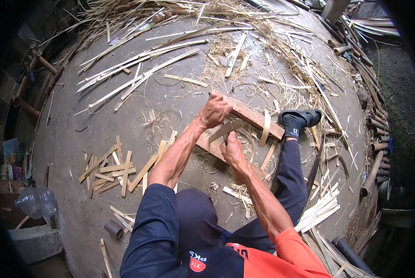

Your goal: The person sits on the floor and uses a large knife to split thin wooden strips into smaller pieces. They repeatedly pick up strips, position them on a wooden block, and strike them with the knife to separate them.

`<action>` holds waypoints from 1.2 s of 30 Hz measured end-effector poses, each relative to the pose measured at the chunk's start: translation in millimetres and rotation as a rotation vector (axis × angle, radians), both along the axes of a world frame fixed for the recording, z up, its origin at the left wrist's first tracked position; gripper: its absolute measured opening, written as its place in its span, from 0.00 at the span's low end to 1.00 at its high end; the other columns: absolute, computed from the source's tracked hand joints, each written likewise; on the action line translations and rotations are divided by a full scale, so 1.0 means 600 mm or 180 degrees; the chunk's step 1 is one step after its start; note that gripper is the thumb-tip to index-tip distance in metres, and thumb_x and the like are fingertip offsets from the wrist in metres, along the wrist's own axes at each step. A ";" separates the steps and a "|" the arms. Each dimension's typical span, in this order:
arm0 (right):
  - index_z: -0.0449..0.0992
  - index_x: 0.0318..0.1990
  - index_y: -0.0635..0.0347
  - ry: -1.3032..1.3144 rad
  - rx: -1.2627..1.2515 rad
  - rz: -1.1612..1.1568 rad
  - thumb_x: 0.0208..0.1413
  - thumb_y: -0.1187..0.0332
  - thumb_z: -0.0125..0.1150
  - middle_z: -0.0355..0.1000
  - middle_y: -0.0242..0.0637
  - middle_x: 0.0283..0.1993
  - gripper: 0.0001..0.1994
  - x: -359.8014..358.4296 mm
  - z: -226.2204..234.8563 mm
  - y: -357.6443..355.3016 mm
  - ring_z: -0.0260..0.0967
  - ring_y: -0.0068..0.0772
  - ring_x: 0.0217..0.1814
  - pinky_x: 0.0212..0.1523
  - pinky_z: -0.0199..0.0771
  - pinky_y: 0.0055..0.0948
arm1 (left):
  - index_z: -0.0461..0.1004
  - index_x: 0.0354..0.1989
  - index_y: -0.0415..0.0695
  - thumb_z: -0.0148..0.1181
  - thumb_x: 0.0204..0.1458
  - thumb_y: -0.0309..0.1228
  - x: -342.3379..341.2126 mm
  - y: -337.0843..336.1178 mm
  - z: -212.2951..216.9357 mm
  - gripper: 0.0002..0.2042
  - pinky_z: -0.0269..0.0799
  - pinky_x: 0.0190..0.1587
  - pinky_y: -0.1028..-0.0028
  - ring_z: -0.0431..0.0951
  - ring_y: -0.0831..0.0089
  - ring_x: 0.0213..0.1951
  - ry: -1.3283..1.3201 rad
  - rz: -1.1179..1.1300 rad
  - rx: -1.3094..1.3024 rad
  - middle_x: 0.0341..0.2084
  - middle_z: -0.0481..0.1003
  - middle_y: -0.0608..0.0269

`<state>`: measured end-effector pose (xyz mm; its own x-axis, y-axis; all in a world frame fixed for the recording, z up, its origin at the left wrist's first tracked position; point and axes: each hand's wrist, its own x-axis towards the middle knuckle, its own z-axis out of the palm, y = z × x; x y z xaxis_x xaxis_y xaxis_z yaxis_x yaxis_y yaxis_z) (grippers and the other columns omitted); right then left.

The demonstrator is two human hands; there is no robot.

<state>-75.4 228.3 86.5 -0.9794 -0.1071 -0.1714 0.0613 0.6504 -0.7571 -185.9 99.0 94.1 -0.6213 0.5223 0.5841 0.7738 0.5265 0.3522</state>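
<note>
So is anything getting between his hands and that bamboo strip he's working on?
Nothing visible does. The left hand rests on the wooden board, and the right hand grips a blade at the bamboo strip directly.

Two bare hands are showing, the left hand (215,111) and the right hand (231,150). One wooden plank (251,116) is lying under them, one black sandal (302,118) is resting beside it, and one clear plastic bottle (36,202) is sitting at the left edge. One short bamboo tube section (113,228) is lying near the knee. The bamboo strips (106,170) are lying too scattered and overlapped to count.
</note>
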 end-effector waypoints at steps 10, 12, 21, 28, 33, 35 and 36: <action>0.52 0.56 0.64 -0.0447 -0.0377 0.0422 0.49 0.70 0.52 0.68 0.51 0.34 0.27 0.030 0.045 0.048 0.67 0.43 0.34 0.34 0.68 0.37 | 0.66 0.26 0.38 0.56 0.43 0.27 0.121 0.059 0.052 0.07 0.64 0.30 0.72 0.67 0.69 0.27 -0.2853 0.0037 0.2508 0.21 0.67 0.59; 0.53 0.55 0.68 -0.0523 -0.0508 0.0396 0.49 0.69 0.51 0.68 0.59 0.37 0.26 0.051 0.049 0.051 0.67 0.54 0.42 0.41 0.66 0.42 | 0.64 0.24 0.37 0.49 0.43 0.29 0.115 0.066 0.017 0.07 0.62 0.28 0.71 0.65 0.68 0.24 -0.2458 0.0001 0.2364 0.19 0.65 0.59; 0.59 0.37 0.77 -0.0463 0.0463 0.0099 0.49 0.70 0.50 0.67 0.68 0.27 0.15 0.066 0.041 0.032 0.68 0.65 0.33 0.33 0.66 0.50 | 0.50 0.13 0.42 0.41 0.39 0.30 0.146 0.101 -0.020 0.10 0.47 0.28 0.77 0.51 0.75 0.22 -0.1317 -0.0388 0.3698 0.14 0.51 0.66; 0.59 0.37 0.74 -0.0646 0.0359 0.0138 0.49 0.68 0.48 0.67 0.66 0.28 0.15 0.058 -0.031 -0.012 0.67 0.66 0.35 0.34 0.66 0.52 | 0.49 0.10 0.46 0.38 0.39 0.34 0.170 0.054 0.003 0.11 0.48 0.32 0.73 0.49 0.73 0.23 -0.2387 -0.0872 0.5443 0.12 0.49 0.66; 0.58 0.37 0.72 -0.0661 0.0573 0.0220 0.49 0.69 0.47 0.68 0.64 0.28 0.13 0.051 -0.091 -0.036 0.68 0.65 0.34 0.35 0.67 0.52 | 0.48 0.10 0.46 0.38 0.39 0.35 0.172 0.028 -0.005 0.12 0.47 0.30 0.72 0.47 0.74 0.21 -0.2281 -0.0935 0.5636 0.10 0.48 0.67; 0.58 0.37 0.72 -0.0754 0.0761 0.0138 0.49 0.70 0.47 0.68 0.63 0.28 0.13 0.047 -0.126 -0.040 0.68 0.64 0.34 0.36 0.67 0.52 | 0.48 0.11 0.47 0.37 0.45 0.34 0.170 0.020 -0.008 0.14 0.47 0.29 0.72 0.46 0.75 0.19 -0.2118 -0.0932 0.5428 0.10 0.47 0.68; 0.58 0.37 0.72 -0.0792 0.0689 0.0144 0.49 0.70 0.47 0.68 0.63 0.28 0.13 0.048 -0.138 -0.044 0.68 0.64 0.34 0.35 0.67 0.52 | 0.48 0.11 0.48 0.37 0.46 0.34 0.173 0.008 -0.007 0.14 0.47 0.28 0.72 0.46 0.75 0.19 -0.2013 -0.0683 0.5314 0.10 0.46 0.69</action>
